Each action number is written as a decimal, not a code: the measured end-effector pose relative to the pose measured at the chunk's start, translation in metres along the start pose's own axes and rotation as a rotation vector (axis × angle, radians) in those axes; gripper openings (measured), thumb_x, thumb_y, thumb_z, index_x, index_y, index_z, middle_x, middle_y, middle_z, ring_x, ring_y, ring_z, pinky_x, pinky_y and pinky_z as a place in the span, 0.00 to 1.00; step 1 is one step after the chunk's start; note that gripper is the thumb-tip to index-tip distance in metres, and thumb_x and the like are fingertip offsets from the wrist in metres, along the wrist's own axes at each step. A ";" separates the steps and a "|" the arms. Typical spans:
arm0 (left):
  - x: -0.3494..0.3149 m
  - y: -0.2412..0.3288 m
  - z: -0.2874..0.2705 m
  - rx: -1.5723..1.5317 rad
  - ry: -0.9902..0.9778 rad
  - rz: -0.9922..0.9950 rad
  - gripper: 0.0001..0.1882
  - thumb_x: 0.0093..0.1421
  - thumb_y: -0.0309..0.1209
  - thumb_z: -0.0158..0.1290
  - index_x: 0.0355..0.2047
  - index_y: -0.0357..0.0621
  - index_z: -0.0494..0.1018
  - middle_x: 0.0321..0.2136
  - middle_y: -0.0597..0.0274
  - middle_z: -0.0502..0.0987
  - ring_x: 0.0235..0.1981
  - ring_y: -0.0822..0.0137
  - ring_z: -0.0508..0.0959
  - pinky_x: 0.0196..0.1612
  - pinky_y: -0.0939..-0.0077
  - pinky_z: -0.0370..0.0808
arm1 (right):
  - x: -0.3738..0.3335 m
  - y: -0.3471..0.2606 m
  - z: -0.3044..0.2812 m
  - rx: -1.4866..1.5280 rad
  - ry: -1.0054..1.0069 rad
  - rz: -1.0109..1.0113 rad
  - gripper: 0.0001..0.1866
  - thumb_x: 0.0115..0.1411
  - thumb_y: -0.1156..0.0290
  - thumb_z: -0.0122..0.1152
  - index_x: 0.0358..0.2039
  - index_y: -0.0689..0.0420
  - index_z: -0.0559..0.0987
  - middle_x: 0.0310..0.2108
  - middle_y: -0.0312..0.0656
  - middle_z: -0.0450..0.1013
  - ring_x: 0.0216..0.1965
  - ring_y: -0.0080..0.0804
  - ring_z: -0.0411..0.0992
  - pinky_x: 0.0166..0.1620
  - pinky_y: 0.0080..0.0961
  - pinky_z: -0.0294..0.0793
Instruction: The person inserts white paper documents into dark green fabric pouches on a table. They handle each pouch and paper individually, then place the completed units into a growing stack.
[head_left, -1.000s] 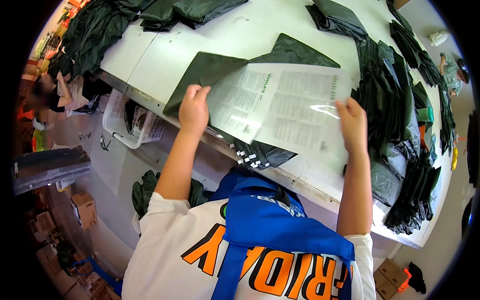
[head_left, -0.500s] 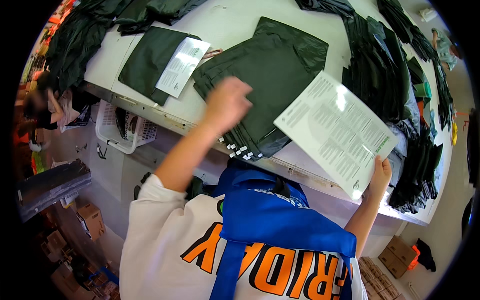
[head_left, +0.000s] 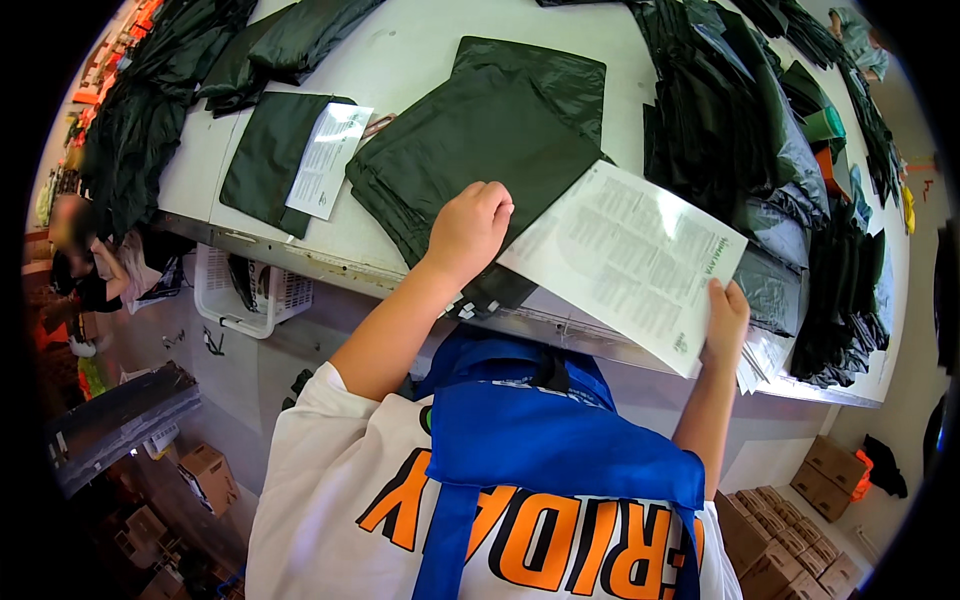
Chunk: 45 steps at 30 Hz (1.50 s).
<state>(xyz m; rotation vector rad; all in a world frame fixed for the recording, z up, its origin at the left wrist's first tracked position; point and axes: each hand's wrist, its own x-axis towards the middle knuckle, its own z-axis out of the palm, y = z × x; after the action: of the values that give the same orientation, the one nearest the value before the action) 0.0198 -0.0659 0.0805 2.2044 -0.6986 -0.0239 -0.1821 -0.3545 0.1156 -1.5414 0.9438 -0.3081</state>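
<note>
My right hand (head_left: pixel 727 322) grips a glossy white printed sheet (head_left: pixel 630 260) by its right end, thumb on top. The sheet tilts over the table's front edge, its far left corner against the edge of a stack of black fabric pouches (head_left: pixel 470 130). Over the front part of that stack is my left hand (head_left: pixel 470 232), its fingers curled closed; whatever they hold is hidden. Small white tags (head_left: pixel 466 309) stick out at the stack's near end. To the left, another black pouch (head_left: pixel 262 160) lies flat with a similar white sheet (head_left: pixel 330 160) on it.
Heaps of black fabric (head_left: pixel 700 110) cover the right of the table, and more dark fabric (head_left: pixel 150 120) hangs at the far left. A white plastic basket (head_left: pixel 240 318) is below the front edge. Cardboard boxes (head_left: pixel 830 470) stand on the floor at right. A person (head_left: pixel 95 255) is at far left.
My left hand has moved slightly right and down over the stack. The sheet in my right hand has shifted left, its corner now against the pouches. The whole view has turned a little.
</note>
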 end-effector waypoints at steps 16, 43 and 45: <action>-0.012 0.029 -0.013 0.071 -0.089 0.140 0.05 0.56 0.28 0.53 0.29 0.43 0.69 0.29 0.57 0.72 0.31 0.52 0.75 0.33 0.59 0.72 | -0.012 0.036 0.136 0.297 -0.207 0.122 0.06 0.66 0.70 0.49 0.39 0.57 0.72 0.26 0.31 0.70 0.19 0.13 0.61 0.19 0.14 0.54; -0.035 -0.031 0.038 0.450 -0.119 0.136 0.23 0.58 0.37 0.54 0.53 0.47 0.68 0.53 0.54 0.69 0.54 0.51 0.67 0.57 0.57 0.63 | 0.063 0.218 -0.270 -0.198 1.207 0.213 0.24 0.49 0.55 0.72 0.29 0.66 0.77 0.20 0.42 0.70 0.17 0.27 0.65 0.23 0.25 0.67; -0.030 -0.033 0.037 0.449 -0.153 0.096 0.22 0.58 0.37 0.54 0.53 0.47 0.68 0.53 0.55 0.69 0.54 0.52 0.67 0.56 0.57 0.64 | 0.081 0.235 -0.302 -0.286 1.222 0.462 0.24 0.48 0.56 0.74 0.30 0.66 0.78 0.21 0.42 0.72 0.17 0.27 0.66 0.19 0.24 0.65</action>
<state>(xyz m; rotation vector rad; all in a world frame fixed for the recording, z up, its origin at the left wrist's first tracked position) 0.0013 -0.0602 0.0264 2.6121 -0.9692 0.0152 -0.4249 -0.6064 -0.0591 -1.2428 2.3250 -0.8397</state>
